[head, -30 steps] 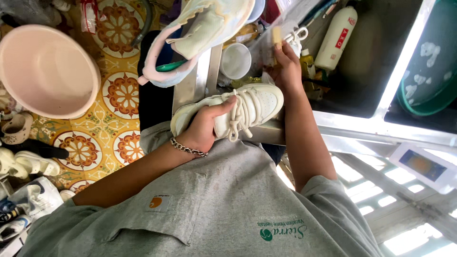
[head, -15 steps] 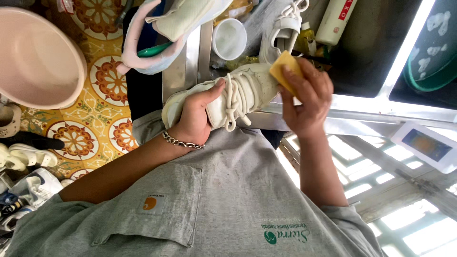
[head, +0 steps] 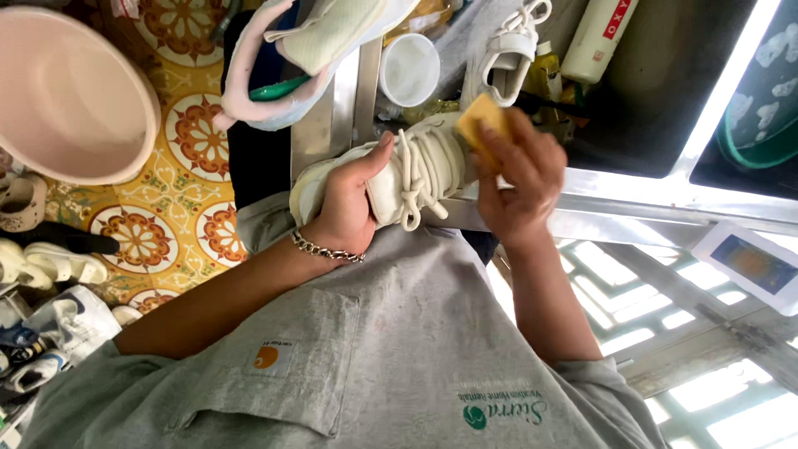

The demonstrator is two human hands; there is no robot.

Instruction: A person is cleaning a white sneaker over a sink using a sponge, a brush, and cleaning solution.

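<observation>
Sponge [head: 482,116] now lower on sneaker [head: 399,170]

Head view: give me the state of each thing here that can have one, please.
White lace-up sneaker: laced, gripped in the left hand.
Yellow sponge: pinched in the right hand, pressed against the sneaker.
Pink plastic basin: open side up, looks empty.
Small white cup: open, unheld, contents unclear.
Second white sneaker: laced, unheld, beyond the hands.
</observation>
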